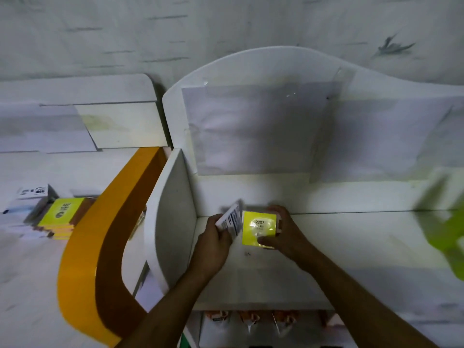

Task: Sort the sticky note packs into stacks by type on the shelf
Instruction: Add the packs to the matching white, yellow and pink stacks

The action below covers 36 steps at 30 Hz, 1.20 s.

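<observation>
On the white shelf [351,247], near its back left corner, my right hand [283,234] grips a yellow sticky note pack [257,228] marked 2207, thumb at its front edge and fingers over its right side. Just to its left, my left hand [216,244] holds a white pack [232,218] with black print, tilted up on edge beside the yellow one. A stack of yellow packs [60,217] stands far left on another surface, next to a white pack [34,194].
A white curved side panel [173,214] walls the shelf's left end. An orange curved band [100,237] runs beside it. A blurred green shape [442,227] is at the right edge. Orange packets [253,318] hang below the shelf's front.
</observation>
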Each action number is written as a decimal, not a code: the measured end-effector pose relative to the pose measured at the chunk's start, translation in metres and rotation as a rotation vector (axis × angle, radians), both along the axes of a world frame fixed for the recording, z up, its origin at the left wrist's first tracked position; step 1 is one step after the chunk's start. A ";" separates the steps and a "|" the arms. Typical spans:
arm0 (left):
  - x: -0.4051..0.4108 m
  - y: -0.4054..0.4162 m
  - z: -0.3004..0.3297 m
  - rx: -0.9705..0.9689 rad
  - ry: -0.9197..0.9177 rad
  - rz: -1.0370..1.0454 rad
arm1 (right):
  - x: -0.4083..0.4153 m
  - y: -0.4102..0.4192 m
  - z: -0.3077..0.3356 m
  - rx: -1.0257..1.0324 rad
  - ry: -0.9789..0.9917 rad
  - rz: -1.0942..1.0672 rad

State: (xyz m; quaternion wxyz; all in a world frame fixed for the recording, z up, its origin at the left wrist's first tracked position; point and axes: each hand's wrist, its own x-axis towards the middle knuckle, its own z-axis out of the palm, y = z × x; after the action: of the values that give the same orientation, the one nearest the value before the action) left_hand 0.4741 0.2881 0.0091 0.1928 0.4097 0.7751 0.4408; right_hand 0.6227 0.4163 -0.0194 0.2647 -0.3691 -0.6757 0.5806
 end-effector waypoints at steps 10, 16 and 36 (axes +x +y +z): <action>0.024 -0.020 0.115 0.261 -0.249 -0.041 | 0.031 -0.027 0.115 -0.077 0.394 -0.058; 0.010 -0.063 0.176 0.351 -0.275 -0.115 | 0.008 -0.064 0.186 -0.011 0.520 0.087; -0.224 -0.263 0.145 0.516 -0.664 0.203 | -0.232 -0.261 0.203 -0.112 0.441 0.267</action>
State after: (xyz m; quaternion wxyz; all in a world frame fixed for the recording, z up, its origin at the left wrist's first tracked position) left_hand 0.2500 0.0250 0.1545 0.2785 0.2022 0.5719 0.7446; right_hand 0.3906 0.1552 0.1832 0.3058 -0.1553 -0.6113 0.7132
